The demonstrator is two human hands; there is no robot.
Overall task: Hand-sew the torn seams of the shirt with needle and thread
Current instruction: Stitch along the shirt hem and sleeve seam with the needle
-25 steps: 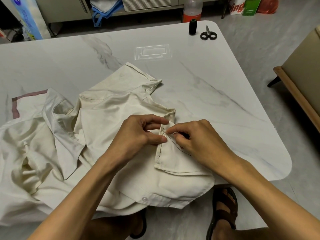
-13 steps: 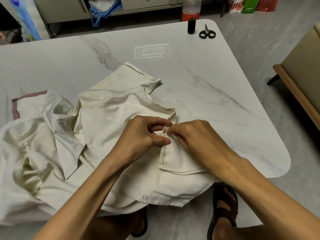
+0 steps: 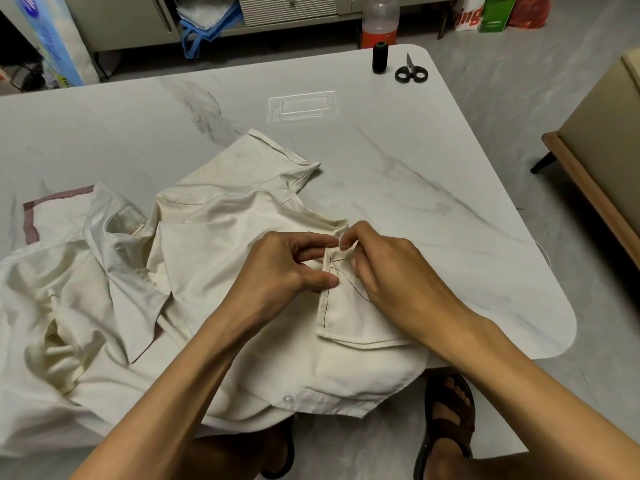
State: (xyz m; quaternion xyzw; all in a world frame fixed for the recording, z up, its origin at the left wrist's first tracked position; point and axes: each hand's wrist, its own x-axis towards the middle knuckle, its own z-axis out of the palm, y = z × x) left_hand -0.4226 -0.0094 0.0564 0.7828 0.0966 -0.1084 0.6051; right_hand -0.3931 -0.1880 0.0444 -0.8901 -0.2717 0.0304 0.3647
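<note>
Drawn further out than a moment ago: loop of thin dark thread (image 3: 355, 288) across the pocket of crumpled cream cotton shirt (image 3: 207, 244), spread on white marbled table (image 3: 415, 161). Left hand (image 3: 284, 271) pinching stitched pocket edge; right hand (image 3: 391, 271) pinching its top corner.

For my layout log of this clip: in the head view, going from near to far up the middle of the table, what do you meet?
Button on the shirt → left hand pinching the seam → white rectangle outline on the table → black thread spool → bottle beyond the far edge.
</note>
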